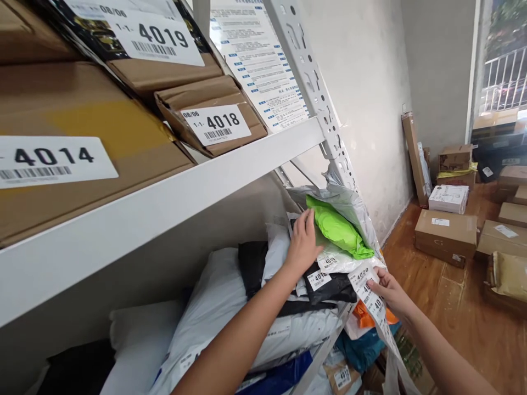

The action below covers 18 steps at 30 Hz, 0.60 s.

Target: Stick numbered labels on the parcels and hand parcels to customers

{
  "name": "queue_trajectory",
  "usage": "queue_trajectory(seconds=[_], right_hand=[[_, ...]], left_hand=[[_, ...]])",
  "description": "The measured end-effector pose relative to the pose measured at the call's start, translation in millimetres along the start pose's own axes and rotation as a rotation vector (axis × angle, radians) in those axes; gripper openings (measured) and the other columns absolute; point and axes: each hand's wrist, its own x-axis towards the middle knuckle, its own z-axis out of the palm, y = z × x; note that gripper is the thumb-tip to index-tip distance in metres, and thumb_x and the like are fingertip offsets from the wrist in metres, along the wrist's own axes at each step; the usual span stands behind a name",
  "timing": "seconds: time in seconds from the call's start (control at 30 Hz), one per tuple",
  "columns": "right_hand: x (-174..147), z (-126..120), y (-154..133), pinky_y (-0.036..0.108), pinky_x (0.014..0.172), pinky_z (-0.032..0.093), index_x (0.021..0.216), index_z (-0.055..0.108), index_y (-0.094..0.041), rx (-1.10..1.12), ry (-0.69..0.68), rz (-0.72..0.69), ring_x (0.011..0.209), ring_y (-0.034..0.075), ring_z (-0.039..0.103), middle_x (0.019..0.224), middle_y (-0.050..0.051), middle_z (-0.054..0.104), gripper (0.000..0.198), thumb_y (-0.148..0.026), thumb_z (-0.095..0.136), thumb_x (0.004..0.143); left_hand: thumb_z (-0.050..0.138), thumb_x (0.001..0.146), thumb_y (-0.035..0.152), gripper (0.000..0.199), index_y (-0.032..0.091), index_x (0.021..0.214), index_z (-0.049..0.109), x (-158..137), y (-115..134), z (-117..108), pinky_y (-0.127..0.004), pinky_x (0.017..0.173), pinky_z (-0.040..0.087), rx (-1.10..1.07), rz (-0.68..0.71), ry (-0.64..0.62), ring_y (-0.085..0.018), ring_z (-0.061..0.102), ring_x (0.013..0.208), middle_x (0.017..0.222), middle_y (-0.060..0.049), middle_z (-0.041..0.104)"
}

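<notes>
My left hand (303, 241) is at the left edge of a bright green parcel bag (340, 226) on the lower shelf, fingers and thumb curved around that edge. The parcel lies against a grey-white plastic bag (358, 203) beside the rack post. Pinched between the thumb and fingers of my right hand (389, 291) is a long strip of printed number labels (370, 296), its top label reading 4020. The strip hangs down past the shelf edge. Just below the green parcel are a white bag labelled 4019 (335, 260) and a black bag (335, 288) with a label.
Overhead, a white shelf beam (164, 211) carries boxes labelled 4014 (82, 120) and 4018 (222, 118). White parcel bags (214, 291) fill the lower shelf. The perforated rack post (317, 88) rises at its end. Cardboard boxes (444, 230) stand on the wooden floor at right.
</notes>
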Motion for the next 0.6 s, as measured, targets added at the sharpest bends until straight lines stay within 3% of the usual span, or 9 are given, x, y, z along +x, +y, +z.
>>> queue_trajectory(seconds=[0.03,0.1,0.13,0.2,0.3,0.43,0.5,0.6], right_hand=[[2.2,2.1,-8.3,0.024,0.049,0.043,0.075,0.056,-0.021,0.011,-0.017,-0.014,0.050,0.013,0.057,0.064,-0.001,0.068,0.046,-0.053,0.086,0.060],[11.4,10.5,-23.3,0.026,0.054,0.047,0.087,0.062,-0.021,0.026,-0.045,-0.054,0.055,0.014,0.061,0.070,0.000,0.070,0.046,-0.051,0.086,0.061],[18.1,16.5,-28.8,0.026,0.056,0.048,0.090,0.064,-0.021,0.034,-0.044,-0.083,0.056,0.014,0.061,0.071,0.000,0.070,0.046,-0.051,0.085,0.062],[34.7,30.4,-33.7,0.025,0.056,0.047,0.089,0.066,-0.021,0.039,-0.017,-0.140,0.056,0.013,0.059,0.071,0.000,0.070,0.044,-0.054,0.082,0.064],[61.1,51.3,-26.4,0.025,0.054,0.044,0.078,0.066,-0.020,-0.025,0.048,-0.184,0.056,0.014,0.057,0.065,0.000,0.068,0.046,-0.060,0.079,0.060],[83.4,67.0,-6.4,0.028,0.053,0.041,0.069,0.063,-0.018,-0.155,0.185,-0.229,0.056,0.017,0.054,0.058,0.002,0.064,0.049,-0.064,0.075,0.057],[87.6,68.9,-0.4,0.029,0.052,0.039,0.068,0.063,-0.018,-0.185,0.228,-0.246,0.055,0.017,0.051,0.057,0.003,0.063,0.047,-0.063,0.073,0.059],[90.1,69.0,0.8,0.029,0.053,0.039,0.066,0.063,-0.018,-0.220,0.248,-0.273,0.056,0.017,0.051,0.060,0.003,0.063,0.043,-0.060,0.072,0.060]], left_hand=[[0.066,0.080,0.016,0.053,0.015,0.131,0.052,6.3,-6.3,-5.2,-0.048,0.117,0.026,-0.031,0.126,0.006,-0.031,0.040,0.136,0.141,-0.015,0.049],[0.052,0.081,0.006,0.032,0.021,0.106,0.065,15.1,-17.0,-11.1,-0.047,0.120,0.021,-0.096,0.411,-0.164,-0.023,0.054,0.121,0.117,-0.007,0.065],[0.048,0.080,0.004,0.029,0.021,0.094,0.067,16.7,-20.6,-11.6,-0.044,0.118,0.026,-0.128,0.512,-0.282,-0.021,0.060,0.108,0.103,-0.005,0.068],[0.048,0.077,0.006,0.023,0.020,0.080,0.065,14.2,-24.1,-8.6,-0.035,0.105,0.040,-0.188,0.576,-0.434,-0.018,0.061,0.090,0.087,-0.004,0.066],[0.046,0.076,0.014,0.014,0.020,0.076,0.058,3.3,-22.6,0.0,-0.028,0.082,0.046,-0.352,0.431,-0.450,-0.019,0.058,0.083,0.083,-0.003,0.061],[0.035,0.091,0.032,0.018,0.022,0.093,0.049,-4.7,-16.9,11.1,-0.027,0.072,0.043,-0.650,0.056,-0.374,-0.018,0.057,0.076,0.076,0.002,0.059],[0.038,0.093,0.042,0.021,0.023,0.094,0.046,-4.3,-13.5,16.4,-0.027,0.068,0.040,-0.640,-0.028,-0.350,-0.017,0.057,0.072,0.074,0.004,0.057],[0.038,0.096,0.040,0.019,0.023,0.090,0.046,-2.2,-7.5,22.2,-0.026,0.069,0.039,-0.466,-0.042,-0.337,-0.018,0.059,0.075,0.076,0.003,0.059]])
